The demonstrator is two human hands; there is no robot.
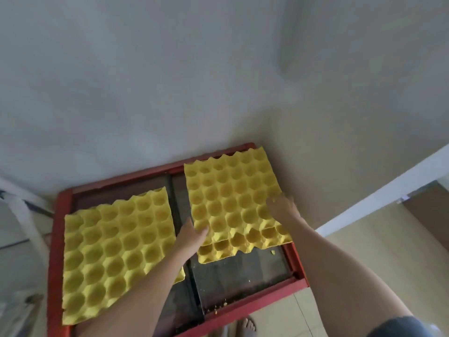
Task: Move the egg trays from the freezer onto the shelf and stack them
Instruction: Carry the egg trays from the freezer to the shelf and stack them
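Dimpled yellow pulp egg trays (233,198)

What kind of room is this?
Probably a plain storeroom or back room in a home or small shop. A red-framed chest freezer with glass lids stands in a corner of bare grey walls, yellow egg trays lie on it, and the floor is tiled.

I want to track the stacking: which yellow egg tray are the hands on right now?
The right tray, by the corner wall. Both the left hand and right hand touch it, and it sits offset on another tray. The left tray lies untouched.
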